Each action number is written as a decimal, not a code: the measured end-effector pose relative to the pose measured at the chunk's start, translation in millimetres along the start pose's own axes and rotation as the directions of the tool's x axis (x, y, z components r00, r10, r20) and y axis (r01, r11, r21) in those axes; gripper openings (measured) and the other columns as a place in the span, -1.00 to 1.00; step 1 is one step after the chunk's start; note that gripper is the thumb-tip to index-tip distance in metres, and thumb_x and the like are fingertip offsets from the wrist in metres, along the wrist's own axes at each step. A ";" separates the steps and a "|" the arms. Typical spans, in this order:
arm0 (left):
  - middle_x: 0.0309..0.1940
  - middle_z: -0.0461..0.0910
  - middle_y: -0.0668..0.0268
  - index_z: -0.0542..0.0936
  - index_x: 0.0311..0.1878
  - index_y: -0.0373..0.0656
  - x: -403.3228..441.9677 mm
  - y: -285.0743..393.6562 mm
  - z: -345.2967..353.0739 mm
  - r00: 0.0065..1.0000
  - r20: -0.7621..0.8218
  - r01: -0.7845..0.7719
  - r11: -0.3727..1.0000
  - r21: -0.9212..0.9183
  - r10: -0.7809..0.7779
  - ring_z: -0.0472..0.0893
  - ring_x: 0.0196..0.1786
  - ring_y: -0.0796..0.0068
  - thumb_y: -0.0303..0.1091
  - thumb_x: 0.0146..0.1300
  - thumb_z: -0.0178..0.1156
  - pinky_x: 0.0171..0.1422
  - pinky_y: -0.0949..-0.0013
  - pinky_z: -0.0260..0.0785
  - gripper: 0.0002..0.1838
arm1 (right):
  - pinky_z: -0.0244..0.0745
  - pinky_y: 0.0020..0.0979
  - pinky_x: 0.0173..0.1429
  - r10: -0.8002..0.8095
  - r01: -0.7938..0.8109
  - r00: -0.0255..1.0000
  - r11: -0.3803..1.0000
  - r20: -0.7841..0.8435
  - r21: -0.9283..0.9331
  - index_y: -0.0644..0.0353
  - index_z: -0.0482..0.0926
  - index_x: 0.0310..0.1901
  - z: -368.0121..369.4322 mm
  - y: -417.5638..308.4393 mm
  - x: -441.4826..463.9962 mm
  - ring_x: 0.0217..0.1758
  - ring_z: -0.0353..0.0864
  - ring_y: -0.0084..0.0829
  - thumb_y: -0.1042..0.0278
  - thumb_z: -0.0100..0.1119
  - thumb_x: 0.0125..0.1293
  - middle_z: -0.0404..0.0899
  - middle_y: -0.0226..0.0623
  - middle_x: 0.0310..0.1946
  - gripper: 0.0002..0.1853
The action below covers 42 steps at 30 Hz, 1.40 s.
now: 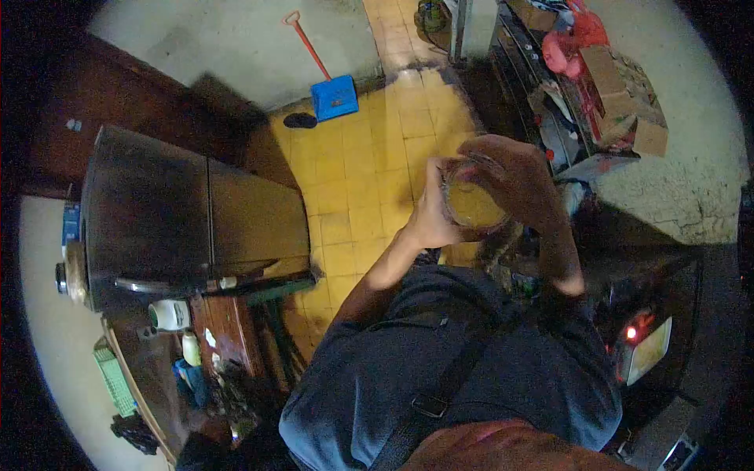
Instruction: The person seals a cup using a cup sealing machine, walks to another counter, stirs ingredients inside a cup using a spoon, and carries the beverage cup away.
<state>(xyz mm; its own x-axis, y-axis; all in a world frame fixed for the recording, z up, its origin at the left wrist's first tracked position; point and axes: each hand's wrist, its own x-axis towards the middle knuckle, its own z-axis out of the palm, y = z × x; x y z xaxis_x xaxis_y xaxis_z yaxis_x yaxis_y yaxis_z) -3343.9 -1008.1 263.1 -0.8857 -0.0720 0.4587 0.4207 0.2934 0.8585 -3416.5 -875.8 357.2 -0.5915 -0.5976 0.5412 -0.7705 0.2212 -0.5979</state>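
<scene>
In front of my chest I hold a clear round container (475, 206), like a glass or jar, seen from above. Yellow shows inside it; whether that is its contents or the floor behind I cannot tell. My left hand (433, 210) is wrapped around its left side. From the right, my right hand (514, 173) curls over the rim, its fingertips at the upper edge. The palm hides part of the opening, and anything small in those fingers is hidden.
A fridge (196, 224) stands at left, near a wooden table (232, 330) with bottles. A blue dustpan (335, 97) with a red handle lies on the yellow tiled floor (345, 180). Cardboard (620, 86) and a red bag (577, 47) rest on shelving at right.
</scene>
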 end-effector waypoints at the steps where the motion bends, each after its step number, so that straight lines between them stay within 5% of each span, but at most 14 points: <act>1: 0.02 0.41 0.03 0.13 0.12 -0.26 26.4 -17.8 -7.4 0.998 0.014 0.061 0.996 -0.066 -0.060 0.50 0.09 0.19 -0.24 -0.37 0.66 0.13 0.15 0.36 0.04 | 0.53 -0.24 -0.27 -0.108 0.111 0.993 0.991 0.046 -0.080 0.22 0.56 -0.30 3.4 17.7 25.1 -0.33 0.65 -0.10 0.26 0.20 0.23 0.63 -0.19 -0.37 -0.81; 2: 0.03 0.42 -0.01 0.13 0.13 -0.27 52.7 -29.9 -10.9 0.992 0.034 0.129 0.972 -0.198 -0.125 0.49 0.11 0.13 -0.22 -0.36 0.66 0.15 0.14 0.35 0.05 | 0.53 -0.24 -0.27 -0.103 0.105 0.994 0.991 0.028 -0.082 0.22 0.56 -0.30 6.3 34.1 47.9 -0.33 0.65 -0.10 0.26 0.20 0.23 0.63 -0.19 -0.37 -0.81; 4: 0.03 0.41 -0.01 0.12 0.14 -0.26 105.7 -59.8 -28.3 0.994 0.082 0.079 0.992 -0.095 -0.072 0.49 0.12 0.13 -0.22 -0.36 0.66 0.15 0.13 0.35 0.05 | 0.52 -0.41 -0.16 0.223 -0.199 0.954 0.971 0.200 -0.132 0.28 0.60 -0.24 7.3 69.0 94.2 -0.24 0.69 -0.29 0.30 0.36 0.11 0.65 -0.11 -0.33 -0.74; 11: -0.02 0.32 0.20 0.09 0.13 -0.20 277.0 -172.1 -44.6 0.995 0.103 0.012 0.995 0.094 -0.021 0.40 0.05 0.31 -0.17 -0.48 0.71 0.23 0.22 0.27 0.15 | 0.52 -0.46 -0.22 0.257 -0.255 0.966 0.963 0.021 -0.087 0.28 0.60 -0.28 15.2 216.1 239.0 -0.38 0.67 -0.35 0.42 0.33 0.12 0.63 -0.18 -0.45 -0.83; 16: -0.05 0.35 0.15 0.14 0.12 -0.24 413.0 -268.3 -46.8 0.959 -0.022 -0.283 0.959 0.027 0.283 0.44 0.03 0.31 -0.20 -0.34 0.63 0.11 0.28 0.34 0.01 | 0.52 -0.45 -0.17 0.336 -0.327 0.941 0.934 -0.045 0.142 0.28 0.60 -0.28 22.4 332.5 351.4 -0.30 0.68 -0.45 0.47 0.29 0.17 0.66 -0.22 -0.42 -0.88; 23: -0.05 0.35 0.14 0.13 0.10 -0.25 606.5 -353.4 -76.1 0.968 -0.098 -0.213 0.964 0.161 0.230 0.46 0.01 0.28 -0.18 -0.33 0.63 0.10 0.25 0.34 0.00 | 0.51 -0.46 -0.17 0.262 -0.254 0.964 0.958 -0.044 0.134 0.30 0.62 -0.26 28.5 479.6 527.7 -0.31 0.65 -0.51 0.45 0.26 0.20 0.66 -0.22 -0.40 -0.88; 26: 0.02 0.35 0.12 0.09 0.18 -0.17 666.4 -417.5 -79.6 0.935 -0.311 -0.149 0.985 0.091 0.171 0.47 0.01 0.32 -0.15 -0.34 0.64 0.07 0.25 0.37 0.08 | 0.53 -0.34 -0.26 0.192 -0.190 0.981 0.975 -0.004 0.115 0.26 0.63 -0.29 35.0 532.3 605.0 -0.31 0.69 -0.16 0.41 0.22 0.18 0.64 -0.06 -0.40 -0.88; 29: 0.01 0.33 0.08 0.05 0.11 -0.22 729.2 -469.8 -102.6 0.993 -0.118 0.008 0.997 0.079 0.002 0.47 0.05 0.19 -0.15 -0.35 0.64 0.12 0.21 0.34 0.07 | 0.54 -0.38 -0.26 0.164 -0.158 0.986 0.969 -0.017 0.191 0.26 0.64 -0.31 52.1 584.6 672.6 -0.36 0.70 -0.27 0.40 0.21 0.19 0.66 -0.11 -0.44 -0.88; 31: 0.06 0.32 0.01 0.03 0.12 -0.20 780.0 -502.4 -119.3 0.933 -0.271 -0.209 0.970 0.127 0.236 0.46 0.09 0.15 -0.15 -0.35 0.65 0.16 0.18 0.33 0.09 | 0.60 -0.45 -0.08 0.306 -0.311 0.949 0.875 0.074 0.372 0.39 0.63 -0.22 71.2 633.2 722.0 -0.21 0.68 -0.49 0.53 0.19 0.25 0.68 -0.19 -0.35 -0.88; 35: 0.09 0.31 -0.02 0.04 0.12 -0.17 873.4 -572.6 -151.2 0.923 -0.314 -0.208 0.974 0.086 0.225 0.45 0.10 0.13 -0.17 -0.34 0.66 0.19 0.15 0.32 0.08 | 0.63 -0.45 -0.05 0.398 -0.364 0.915 0.734 0.070 0.573 0.41 0.61 -0.18 106.6 706.5 822.1 -0.21 0.68 -0.46 0.60 0.15 0.27 0.67 -0.20 -0.28 -0.88; 37: 0.09 0.31 -0.03 0.04 0.13 -0.16 926.9 -603.0 -166.1 0.901 -0.424 -0.214 0.943 -0.256 0.089 0.45 0.13 0.11 -0.24 -0.29 0.64 0.24 0.14 0.31 0.04 | 0.63 -0.45 -0.06 0.400 -0.329 0.914 0.643 0.063 0.691 0.43 0.60 -0.19 127.3 744.9 872.3 -0.20 0.68 -0.44 0.57 0.15 0.29 0.66 -0.20 -0.27 -0.88; 38: 0.09 0.31 -0.03 0.04 0.13 -0.16 953.3 -617.1 -178.4 0.895 -0.437 -0.220 0.941 -0.255 0.091 0.45 0.13 0.11 -0.24 -0.29 0.64 0.24 0.14 0.31 0.04 | 0.63 -0.44 -0.09 0.450 -0.371 0.889 0.593 0.089 0.715 0.42 0.59 -0.16 132.9 758.9 897.8 -0.24 0.68 -0.44 0.55 0.16 0.28 0.67 -0.18 -0.30 -0.86; 40: 0.10 0.30 -0.03 0.06 0.14 -0.18 999.7 -641.1 -214.9 0.906 -0.344 -0.229 0.970 0.085 0.244 0.43 0.17 0.09 -0.27 -0.27 0.62 0.27 0.15 0.30 0.01 | 0.64 -0.42 -0.12 0.490 -0.425 0.860 0.537 0.141 0.728 0.41 0.58 -0.14 142.8 784.6 949.4 -0.28 0.69 -0.43 0.53 0.17 0.28 0.67 -0.15 -0.33 -0.84; 42: 0.13 0.30 -0.04 0.07 0.15 -0.19 1038.9 -657.1 -239.6 0.925 -0.339 -0.150 0.984 0.094 0.173 0.42 0.19 0.09 -0.27 -0.27 0.62 0.29 0.15 0.29 0.01 | 0.61 -0.42 -0.05 0.468 -0.461 0.865 0.596 0.183 0.657 0.41 0.54 -0.06 150.6 810.8 999.6 -0.22 0.69 -0.42 0.53 0.20 0.27 0.68 -0.14 -0.32 -0.77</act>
<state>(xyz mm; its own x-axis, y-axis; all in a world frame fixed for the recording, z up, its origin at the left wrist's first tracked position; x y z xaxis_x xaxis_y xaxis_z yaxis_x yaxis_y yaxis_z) -4493.5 -1504.1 230.5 -0.6799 -0.3387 0.6504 0.5284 0.3887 0.7548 -4596.7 -1409.9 324.5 -0.8285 -0.5542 0.0805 -0.0304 -0.0990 -0.9946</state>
